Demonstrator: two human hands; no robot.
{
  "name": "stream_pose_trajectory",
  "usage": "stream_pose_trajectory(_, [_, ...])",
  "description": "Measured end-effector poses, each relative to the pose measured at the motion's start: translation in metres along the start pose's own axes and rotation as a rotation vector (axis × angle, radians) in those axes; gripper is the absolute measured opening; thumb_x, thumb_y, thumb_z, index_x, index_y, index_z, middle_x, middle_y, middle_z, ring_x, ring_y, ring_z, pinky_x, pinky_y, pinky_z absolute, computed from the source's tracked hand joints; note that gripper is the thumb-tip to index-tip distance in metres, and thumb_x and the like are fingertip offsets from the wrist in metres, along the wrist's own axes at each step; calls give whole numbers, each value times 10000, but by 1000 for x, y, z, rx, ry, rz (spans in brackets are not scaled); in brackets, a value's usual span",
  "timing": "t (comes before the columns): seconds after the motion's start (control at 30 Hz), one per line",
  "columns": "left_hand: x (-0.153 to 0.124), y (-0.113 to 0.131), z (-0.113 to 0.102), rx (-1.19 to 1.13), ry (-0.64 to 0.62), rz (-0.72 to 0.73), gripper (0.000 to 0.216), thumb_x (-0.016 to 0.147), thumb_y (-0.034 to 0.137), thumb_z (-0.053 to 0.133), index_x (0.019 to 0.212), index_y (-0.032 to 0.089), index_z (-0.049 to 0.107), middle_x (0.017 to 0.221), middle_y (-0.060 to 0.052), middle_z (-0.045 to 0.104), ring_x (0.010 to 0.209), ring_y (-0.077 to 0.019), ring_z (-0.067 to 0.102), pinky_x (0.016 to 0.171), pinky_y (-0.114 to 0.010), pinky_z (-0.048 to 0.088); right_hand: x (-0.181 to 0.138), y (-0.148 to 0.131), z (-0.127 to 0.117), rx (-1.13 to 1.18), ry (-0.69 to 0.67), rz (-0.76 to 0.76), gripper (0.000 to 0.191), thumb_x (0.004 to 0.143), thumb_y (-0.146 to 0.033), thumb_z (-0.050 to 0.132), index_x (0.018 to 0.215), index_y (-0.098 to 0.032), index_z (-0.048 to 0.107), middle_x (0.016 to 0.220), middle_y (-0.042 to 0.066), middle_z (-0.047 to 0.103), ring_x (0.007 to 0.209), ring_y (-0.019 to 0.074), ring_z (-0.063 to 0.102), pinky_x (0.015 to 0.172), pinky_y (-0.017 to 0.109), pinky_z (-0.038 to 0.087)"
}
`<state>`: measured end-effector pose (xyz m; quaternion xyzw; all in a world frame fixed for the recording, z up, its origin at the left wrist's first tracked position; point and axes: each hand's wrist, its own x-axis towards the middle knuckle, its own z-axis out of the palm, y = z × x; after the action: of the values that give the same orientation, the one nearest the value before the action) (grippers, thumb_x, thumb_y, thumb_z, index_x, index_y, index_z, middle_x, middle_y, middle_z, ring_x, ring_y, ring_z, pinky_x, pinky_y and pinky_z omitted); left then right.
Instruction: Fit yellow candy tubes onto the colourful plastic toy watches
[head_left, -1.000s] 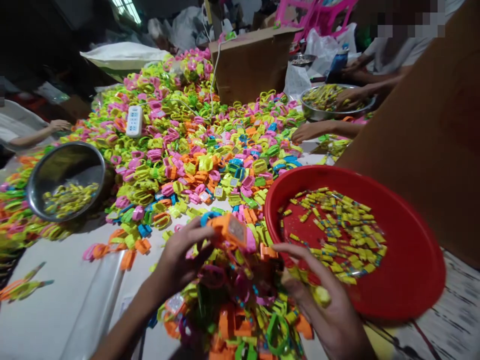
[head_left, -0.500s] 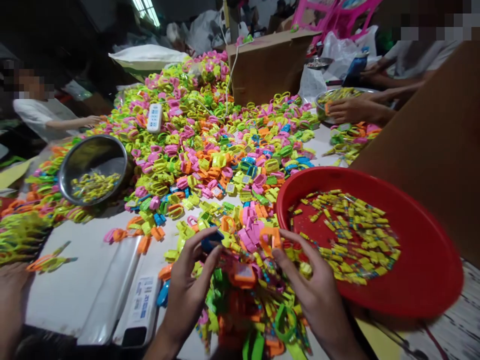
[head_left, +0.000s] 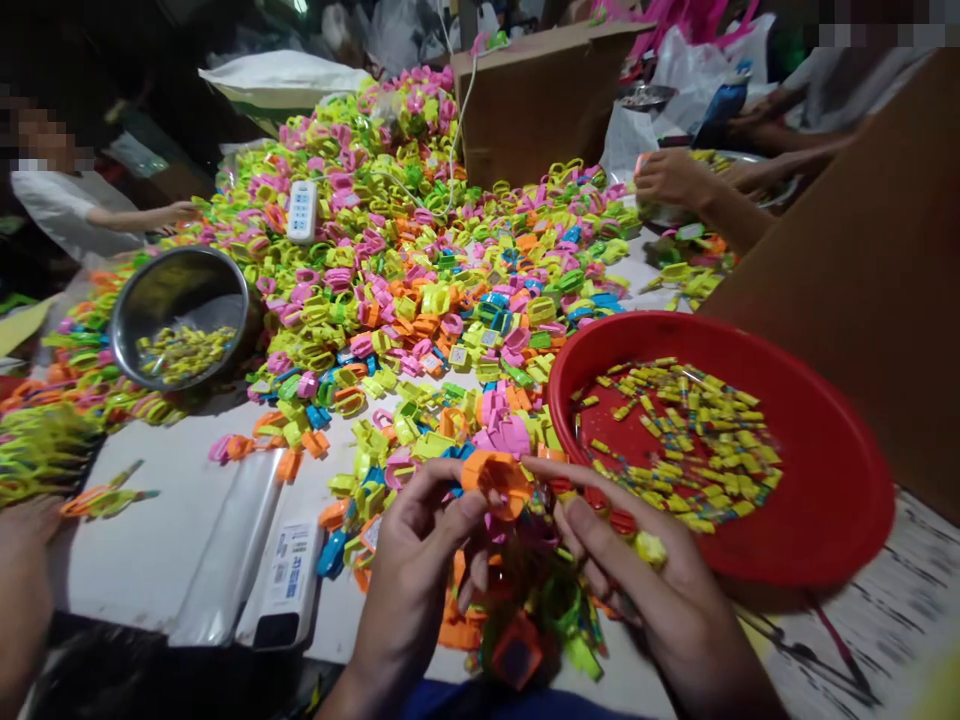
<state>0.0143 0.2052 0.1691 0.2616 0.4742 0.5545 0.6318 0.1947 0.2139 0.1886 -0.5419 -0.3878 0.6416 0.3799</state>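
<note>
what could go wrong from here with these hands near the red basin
The orange band in the left hand might slip and get lost among the bright pieces around it. The right hand is close to the red basin, so could bump it and jostle the yellow pieces inside.

We count one round red plastic basin, three round silver metal bowls and one white rectangular power strip; the bright multicoloured plastic bands and the small yellow oblong pieces are too many for us to count.
</note>
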Motion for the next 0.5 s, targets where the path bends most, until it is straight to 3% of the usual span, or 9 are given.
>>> stream_pose_trajectory(0.07, [-1, -1, 0, 6, -18, 47, 274, 874, 451, 900, 996, 261, 745, 847, 42, 754, 474, -78, 649, 378, -136, 496, 0, 2, -1, 67, -13, 22, 684, 833, -766, 825, 1278, -247, 802, 712, 0, 594, 537, 92, 363, 452, 234, 166])
stream_pose_trajectory(0.13, [-4, -2, 0, 123, -27, 181, 178, 938, 420, 843, 1020, 284, 764, 866, 37, 772, 542, -105, 705, 424, -156, 554, -1, 4, -2, 102, 5, 24, 698, 826, -765, 836, 1258, -218, 797, 690, 0, 621, 507, 71, 315, 464, 240, 166])
stream_pose_trajectory(0.2, [-6, -3, 0, 360, -24, 417, 60, 991, 333, 792, 1040, 300, 788, 890, 28, 779, 712, -123, 768, 589, -164, 633, -4, 3, -2, 151, 32, 41, 665, 808, -730, 875, 1224, -216, 805, 704, 7, 632, 537, 79, 365, 484, 232, 205])
stream_pose_trajectory(0.3, [-6, -2, -5, 788, 6, 887, 221, 1006, 134, 730, 1152, 286, 797, 1031, -10, 756, 946, -130, 769, 811, -180, 646, -8, -1, -5, 174, 21, 86, 650, 761, -733, 906, 1178, -239, 831, 808, 29, 653, 602, 93, 412, 502, 218, 222])
stream_pose_trajectory(0.4, [-2, -1, -11, 1155, -12, 1235, 369, 980, -10, 645, 1237, 224, 773, 1121, -63, 713, 994, -170, 723, 824, -270, 624, -12, 0, -8, 87, -10, 74, 667, 813, -781, 826, 1219, -252, 833, 780, 28, 624, 535, 90, 342, 472, 233, 219])
stream_pose_trajectory(0.5, [0, 2, -15, 1376, 5, 1441, 315, 933, -41, 665, 1130, 178, 777, 1068, -84, 696, 966, -211, 659, 810, -344, 575, -13, 4, -7, 25, -9, 47, 626, 882, -752, 770, 1276, -268, 821, 765, 44, 619, 532, 139, 433, 446, 255, 293])
